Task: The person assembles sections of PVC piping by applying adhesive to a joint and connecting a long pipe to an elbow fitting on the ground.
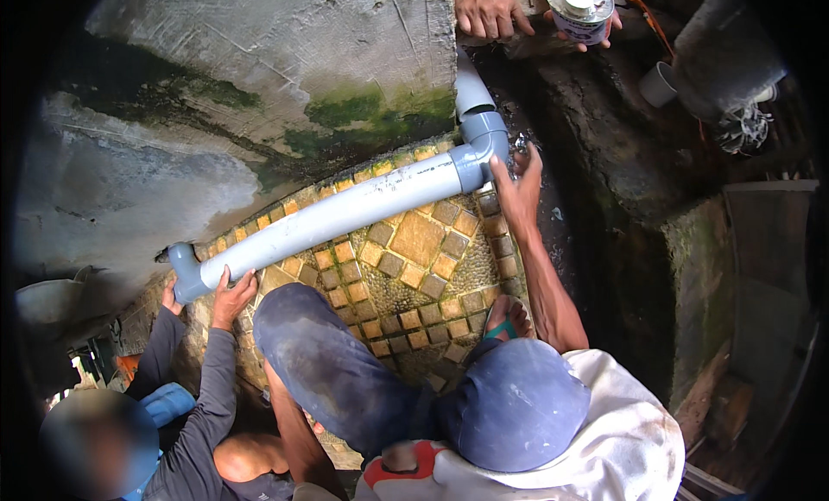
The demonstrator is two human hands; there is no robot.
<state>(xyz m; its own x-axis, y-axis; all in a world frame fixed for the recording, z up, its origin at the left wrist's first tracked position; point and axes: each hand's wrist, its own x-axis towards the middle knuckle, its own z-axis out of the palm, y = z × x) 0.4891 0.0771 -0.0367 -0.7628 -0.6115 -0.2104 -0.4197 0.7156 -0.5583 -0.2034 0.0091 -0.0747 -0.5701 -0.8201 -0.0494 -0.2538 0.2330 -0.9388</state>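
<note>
A long light-grey plastic pipe (337, 209) lies slantwise above a patterned tile floor. Its right end sits in a blue-grey elbow fitting (489, 137), and a short pipe (472, 88) stands against that fitting's upper mouth. My right hand (520, 186) is at the elbow's outer side, thumb by the fitting, fingers stretched apart. Another elbow fitting (186, 272) caps the pipe's left end, where a co-worker's two hands (231, 298) hold on. My left forearm (289, 423) goes behind my bent knee (298, 328), which hides the left hand.
A rough, mossy concrete block (285, 61) rises behind the pipe. At the top, another person's hands (486, 11) show, one beneath a round can (580, 13) with a white cap. A dark wet trench (596, 173) runs along the right side. My sandalled foot (508, 320) rests on the tiles.
</note>
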